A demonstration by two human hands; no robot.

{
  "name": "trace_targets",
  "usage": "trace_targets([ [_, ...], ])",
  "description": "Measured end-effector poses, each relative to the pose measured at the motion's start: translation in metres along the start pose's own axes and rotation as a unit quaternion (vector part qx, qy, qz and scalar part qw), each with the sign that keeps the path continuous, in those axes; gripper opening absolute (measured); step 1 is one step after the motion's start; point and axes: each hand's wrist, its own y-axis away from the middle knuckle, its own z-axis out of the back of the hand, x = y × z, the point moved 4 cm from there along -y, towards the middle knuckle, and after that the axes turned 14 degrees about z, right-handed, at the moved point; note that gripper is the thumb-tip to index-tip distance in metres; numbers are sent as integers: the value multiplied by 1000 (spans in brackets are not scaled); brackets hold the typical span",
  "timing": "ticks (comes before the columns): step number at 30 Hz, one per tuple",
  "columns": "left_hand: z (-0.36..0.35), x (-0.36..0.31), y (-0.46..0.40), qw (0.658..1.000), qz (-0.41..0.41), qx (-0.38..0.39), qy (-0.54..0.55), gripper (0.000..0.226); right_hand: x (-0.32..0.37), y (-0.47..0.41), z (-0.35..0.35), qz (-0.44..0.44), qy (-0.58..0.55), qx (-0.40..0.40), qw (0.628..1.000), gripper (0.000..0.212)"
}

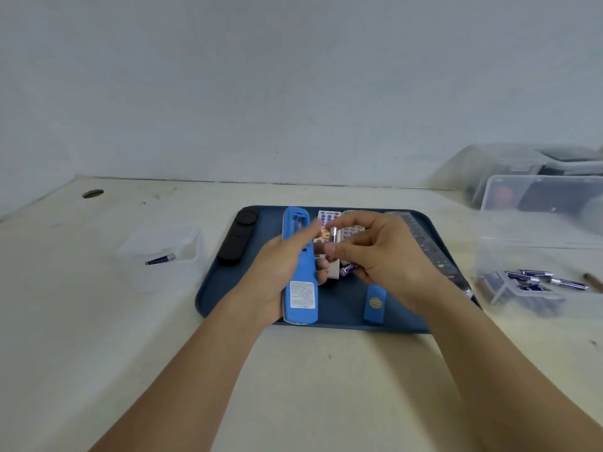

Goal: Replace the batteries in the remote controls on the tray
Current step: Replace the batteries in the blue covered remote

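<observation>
Left hand (277, 272) wrapped around a long blue remote (299, 269) in a soft, rubbery-looking sleeve, held back-side up over the left half of the tray, battery bay at its far end uncovered, a white printed label near its near end. Right hand (385, 252) pinching a slim cylindrical battery (333, 234) upright between thumb and fingertips, just beside the open bay; more purple batteries (347, 269) tucked under the same palm, held or merely lying there, cannot tell. Dark blue tray (222, 288), smooth plastic with rounded corners and a raised rim, at the middle of the worktop. Along the tray's left edge, a matte black remote (236, 239) with a round pad at its far end. Toward the far edge, behind the hands, a white remote (328, 223) with coloured buttons and a second pale one beside it, partly hidden. Along the right edge, a long dark remote (424, 239), blurred. Near the front edge, a small blue battery cover (374, 303) with a round sticker, lying flat. On the pale, scuffed worktop (310, 386), left of the tray, a clear lidless plastic box (163, 256) holding one battery; at the right edge, clear bins (538, 223) and loose purple-wrapped batteries (548, 282).
</observation>
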Motion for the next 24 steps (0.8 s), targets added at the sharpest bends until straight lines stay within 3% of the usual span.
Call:
trace_targets([
  [4,-7,6,4,999,18,30,22,58,5,0,8,6,-34,-87,996,16],
  [12,-14,11,8,999,-23,2,-46,53,10,2,4,67,-38,-154,985,15],
  [19,-21,7,14,991,-63,1,-119,43,4,2,-7,79,-30,-120,989,11],
  [24,-18,9,15,991,-70,-9,-112,36,1,2,-7,130,82,-116,981,8],
])
